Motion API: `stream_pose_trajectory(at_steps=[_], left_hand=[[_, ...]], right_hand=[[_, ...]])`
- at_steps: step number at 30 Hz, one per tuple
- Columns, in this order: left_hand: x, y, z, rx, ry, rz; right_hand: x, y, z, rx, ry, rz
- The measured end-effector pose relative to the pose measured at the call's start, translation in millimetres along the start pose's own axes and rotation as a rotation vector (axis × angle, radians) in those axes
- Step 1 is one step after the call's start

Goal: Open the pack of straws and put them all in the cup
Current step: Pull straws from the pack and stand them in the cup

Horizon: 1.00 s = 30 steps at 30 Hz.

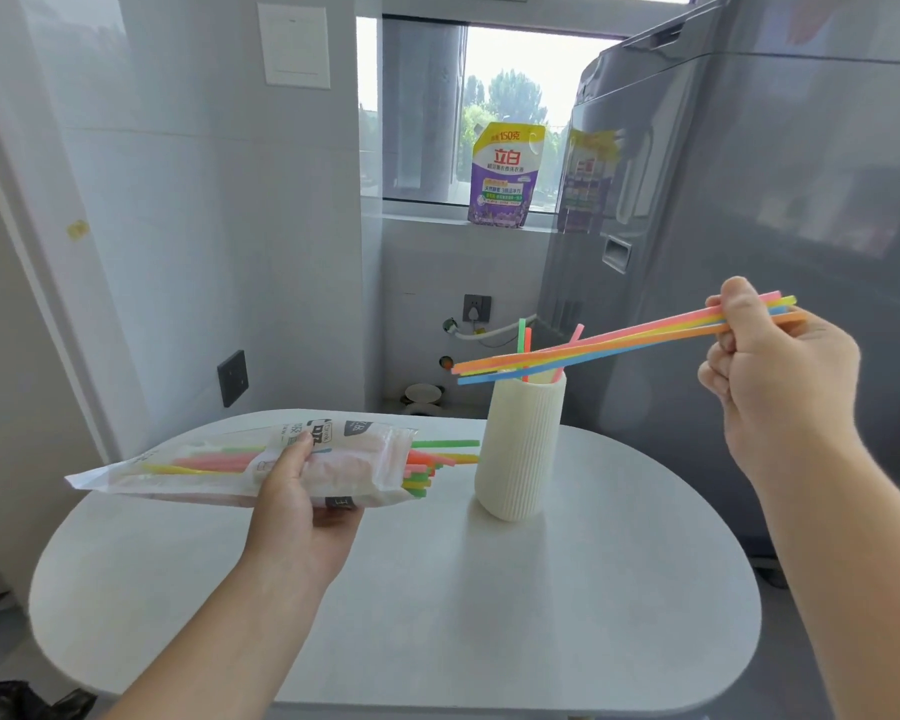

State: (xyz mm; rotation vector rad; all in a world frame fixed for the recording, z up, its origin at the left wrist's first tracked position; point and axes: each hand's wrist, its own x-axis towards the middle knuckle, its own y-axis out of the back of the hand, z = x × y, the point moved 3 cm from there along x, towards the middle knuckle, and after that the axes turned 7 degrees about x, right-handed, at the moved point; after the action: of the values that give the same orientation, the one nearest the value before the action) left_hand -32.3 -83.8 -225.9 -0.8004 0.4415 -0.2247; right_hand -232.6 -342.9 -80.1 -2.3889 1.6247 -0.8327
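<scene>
A ribbed cream cup (521, 449) stands upright on the white oval table (437, 615), with a few coloured straws (525, 335) standing in it. My right hand (780, 376) grips a bunch of coloured straws (604, 345) by one end; their free ends hover just over the cup's mouth, nearly level. My left hand (302, 491) holds the clear straw pack (219, 459) above the table, left of the cup. The pack's right end is open, and several straws (437, 459) stick out of it toward the cup.
A grey washing machine (749, 226) stands close behind and right of the table. A purple detergent pouch (504, 174) sits on the window sill. A white wall (204, 226) with a dark switch (233, 377) is on the left.
</scene>
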Motion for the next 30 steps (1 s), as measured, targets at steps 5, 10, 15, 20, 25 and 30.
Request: stream_pose_trajectory(at_steps=[5,10,15,20,25,30], left_hand=[[-0.3,-1.4,-2.3,0.010,-0.009,0.006],[-1.6,-2.5,-3.0,0.014,-0.011,-0.001],[-1.4,-0.7,-4.2,0.013,-0.018,0.005],[0.3,0.7,-5.6,0.017,-0.015,-0.007],[0.8,1.1,-8.9,0.027,-0.007,-0.032],[0.9,-1.1,-10.4,0.016,0.000,-0.046]], right_hand=[[4.7,7.8,-6.3,-0.049,0.037,0.096],[8.1,15.1,-6.2,-0.061,0.030,0.180],[10.3,19.7,-4.9,-0.048,0.004,0.235],[15.2,25.4,-6.8,-0.022,-0.010,0.238],[20.0,30.3,-6.5,-0.080,-0.043,0.238],[29.4,25.2,-13.7,-0.155,-0.056,0.253]])
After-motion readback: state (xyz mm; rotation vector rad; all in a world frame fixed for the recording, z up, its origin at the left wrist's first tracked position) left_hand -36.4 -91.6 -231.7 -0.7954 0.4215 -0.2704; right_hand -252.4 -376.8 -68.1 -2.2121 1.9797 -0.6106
